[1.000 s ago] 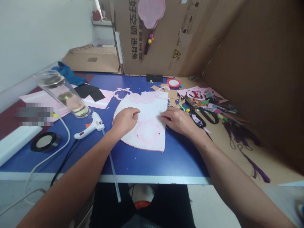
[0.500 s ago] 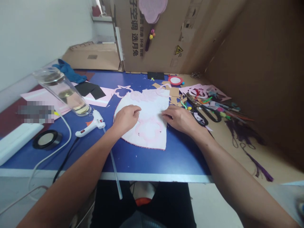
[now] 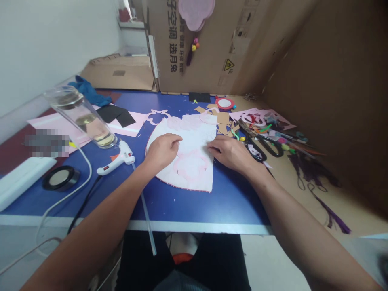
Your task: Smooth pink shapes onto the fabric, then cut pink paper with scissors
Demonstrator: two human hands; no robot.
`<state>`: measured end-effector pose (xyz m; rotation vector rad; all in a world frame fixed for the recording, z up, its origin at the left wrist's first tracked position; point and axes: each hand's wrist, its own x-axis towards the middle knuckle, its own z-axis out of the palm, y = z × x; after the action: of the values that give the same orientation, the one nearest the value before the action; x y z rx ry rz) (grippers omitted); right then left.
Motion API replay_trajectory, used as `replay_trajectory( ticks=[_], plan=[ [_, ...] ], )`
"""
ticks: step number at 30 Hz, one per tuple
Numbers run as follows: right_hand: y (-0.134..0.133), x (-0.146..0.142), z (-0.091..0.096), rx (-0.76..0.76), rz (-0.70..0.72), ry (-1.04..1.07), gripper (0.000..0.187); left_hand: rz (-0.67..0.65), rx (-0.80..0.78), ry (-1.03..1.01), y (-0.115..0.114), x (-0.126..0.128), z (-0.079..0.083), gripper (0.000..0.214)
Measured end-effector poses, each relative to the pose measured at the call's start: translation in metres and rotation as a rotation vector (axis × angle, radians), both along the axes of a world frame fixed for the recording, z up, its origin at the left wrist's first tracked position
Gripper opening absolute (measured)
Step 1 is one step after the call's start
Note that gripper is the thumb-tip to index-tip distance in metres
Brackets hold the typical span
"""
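On the blue table lies a piece of white cloth (image 3: pixel 194 139) with a curved, reddish-edged lower rim. A pale pink flower-shaped outline (image 3: pixel 190 169) shows on its lower part. Over the cloth's left side is my left hand (image 3: pixel 165 150), its fingers curled and pressed together. My right hand (image 3: pixel 224 149) is at the right edge, thumb and fingers closed in a pinch. Anything between the fingers of either hand is hidden or too small to name. Pale pink, ruffled-looking pieces (image 3: pixel 178 122) lie along the cloth's top.
To the left are a white hot glue gun (image 3: pixel 117 161), a roll of black tape (image 3: pixel 60 178) and a glass bottle (image 3: pixel 87 121) of liquid. Black-handled scissors (image 3: pixel 257 141) lie right among scraps and purple tassels (image 3: pixel 332 214). Cardboard (image 3: pixel 212 52) stands behind.
Both hands hold nearly the same place and pose. My left hand has shifted very slightly to the right; the view itself has moved a touch.
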<state>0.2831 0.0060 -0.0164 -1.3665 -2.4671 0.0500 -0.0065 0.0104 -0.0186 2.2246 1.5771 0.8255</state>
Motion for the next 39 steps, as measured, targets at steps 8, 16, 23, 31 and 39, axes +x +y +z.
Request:
replay_trajectory(
  ticks=[8, 16, 23, 31, 39],
  plan=[
    [0.000, 0.000, 0.002, -0.011, -0.015, -0.018, 0.028, -0.198, -0.123, -0.211, -0.005, 0.010, 0.002, 0.046],
    [-0.015, -0.012, 0.011, -0.094, 0.133, 0.227, 0.030, -0.029, -0.118, -0.108, 0.008, -0.003, -0.007, 0.043],
    [-0.055, -0.043, 0.028, -0.357, 0.274, 0.489, 0.038, -0.043, -0.096, -0.110, 0.004, 0.001, -0.007, 0.043],
    [-0.071, -0.054, 0.035, -0.475, 0.287, 0.541, 0.044, -0.067, -0.056, -0.113, 0.006, 0.000, -0.012, 0.039],
    [-0.074, -0.053, 0.037, -0.487, 0.227, 0.472, 0.032, -0.067, -0.065, -0.101, 0.005, 0.002, -0.009, 0.039]
  ],
)
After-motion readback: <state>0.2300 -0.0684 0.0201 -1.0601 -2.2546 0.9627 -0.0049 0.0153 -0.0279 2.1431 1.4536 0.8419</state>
